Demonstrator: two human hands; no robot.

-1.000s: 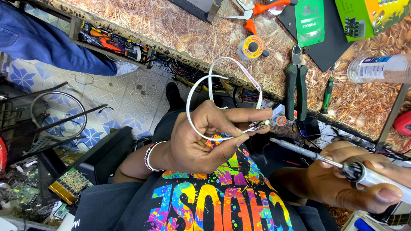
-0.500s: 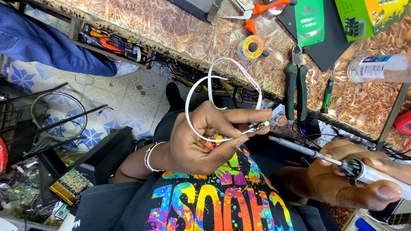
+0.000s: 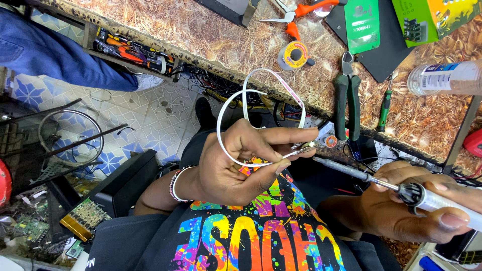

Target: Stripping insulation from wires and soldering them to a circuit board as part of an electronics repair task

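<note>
My left hand pinches the metal end of a looped white cable between thumb and forefinger, over my lap. The cable curls up in two loops above the fingers. My right hand grips a soldering iron by its black and white handle. Its thin metal tip points left and sits just right of the cable's end, a little apart from it.
A patterned workbench runs along the top with green-handled pliers, a small green screwdriver, a solder spool, orange-handled cutters and a clear bottle. Another person's blue sleeve lies at left. Circuit boards sit at lower left.
The soldering iron's tip has moved slightly left, closer to the cable's end. My left hand holds nearly the same pose.
</note>
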